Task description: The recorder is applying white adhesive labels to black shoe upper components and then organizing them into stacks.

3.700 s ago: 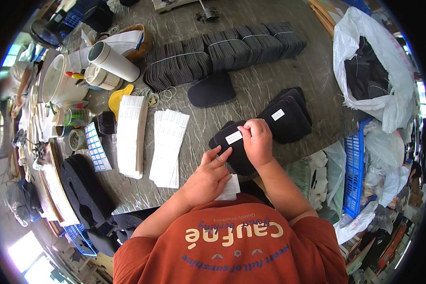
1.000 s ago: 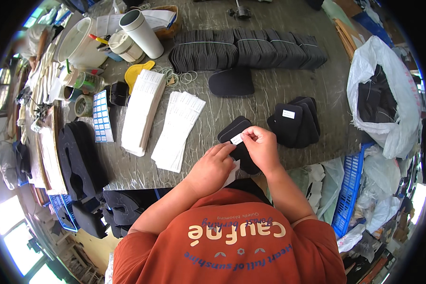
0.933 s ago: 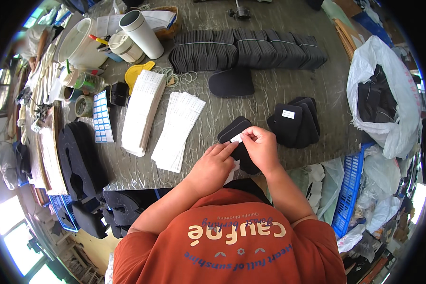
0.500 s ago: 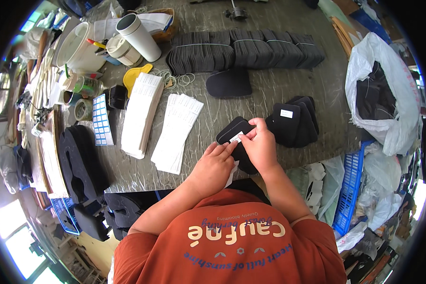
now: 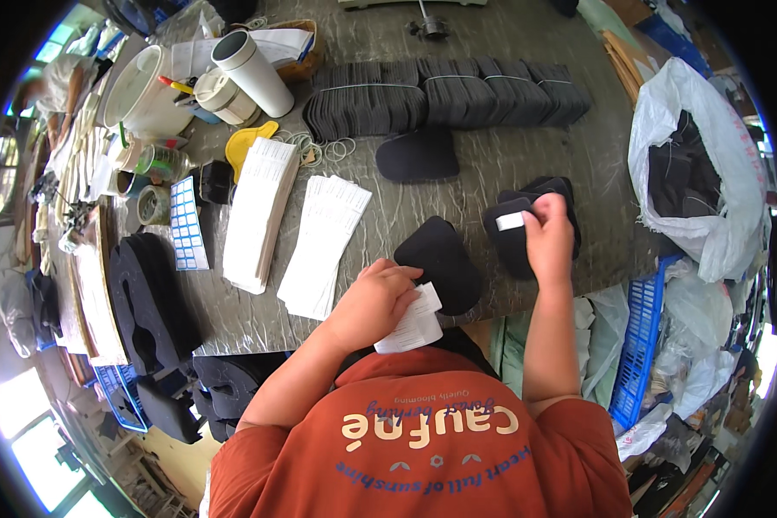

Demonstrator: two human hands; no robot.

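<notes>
My left hand (image 5: 369,304) is closed on a small sheet of white labels (image 5: 413,325), close to my body at the table's front edge. Just beyond its fingers lies a plain black pad (image 5: 445,259) with rounded corners. To the right, my right hand (image 5: 551,237) pinches the edge of a black pad (image 5: 511,249) that bears a white label (image 5: 509,222). This pad rests over a small pile of black pads (image 5: 565,190), partly hidden by the hand.
Long white label stacks (image 5: 259,211) lie to the left. Banded black pads (image 5: 449,95) form a row at the back, with a single pad (image 5: 417,155) before it. A tumbler (image 5: 252,73) stands back left; a white sack (image 5: 699,164) stands at right.
My right hand has moved right with a labelled pad to the pile. My left hand has drawn back slightly with the label sheet, and an unlabelled pad now shows in front of it.
</notes>
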